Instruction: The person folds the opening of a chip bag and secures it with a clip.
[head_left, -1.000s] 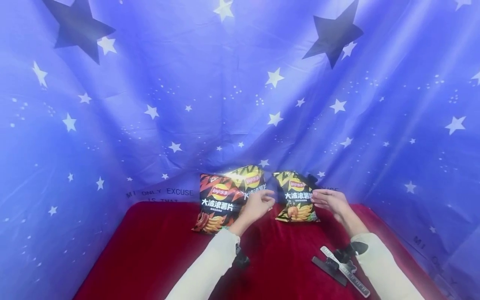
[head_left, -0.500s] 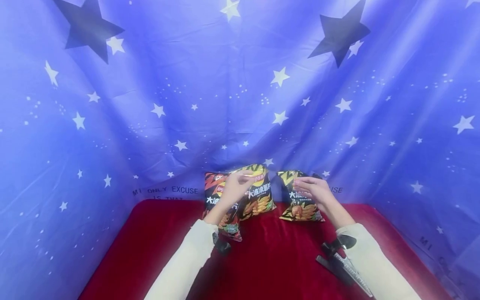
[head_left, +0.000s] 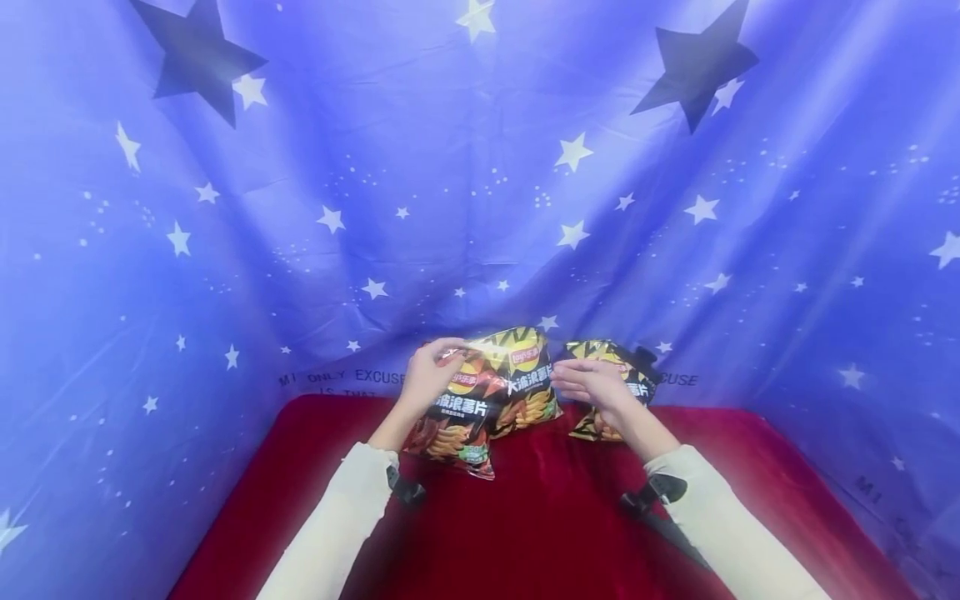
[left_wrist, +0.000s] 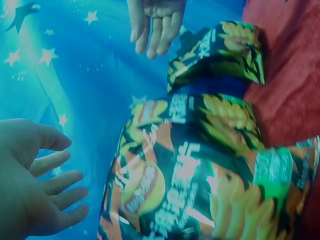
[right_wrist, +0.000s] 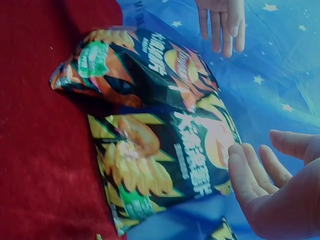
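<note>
Three chip bags stand near the back of the red cloth. The left one is red and black [head_left: 453, 425], the middle one yellow and black [head_left: 532, 392]; these two overlap. Another yellow-and-black bag [head_left: 637, 392] stands a little apart at the right, partly behind my right hand [head_left: 596, 387]. My left hand [head_left: 431, 375] is at the red bag's upper left corner; in the left wrist view its relaxed fingers [left_wrist: 65, 187] hold nothing. Relaxed too, the right fingers [right_wrist: 245, 170] reach the top of the middle bag in the right wrist view; I cannot tell whether they touch it.
A blue star-printed curtain [head_left: 450, 208] hangs right behind the bags. Red cloth [head_left: 517, 533] covers the table. A dark flat tool [head_left: 678, 537] lies at the right front, mostly hidden by the right forearm. A small black object [head_left: 645, 358] is behind the right bag.
My left hand has moved left from in front of the bags to the red bag's outer side. The right hand has moved left, from the right bag toward the middle one. The view has shifted slightly.
</note>
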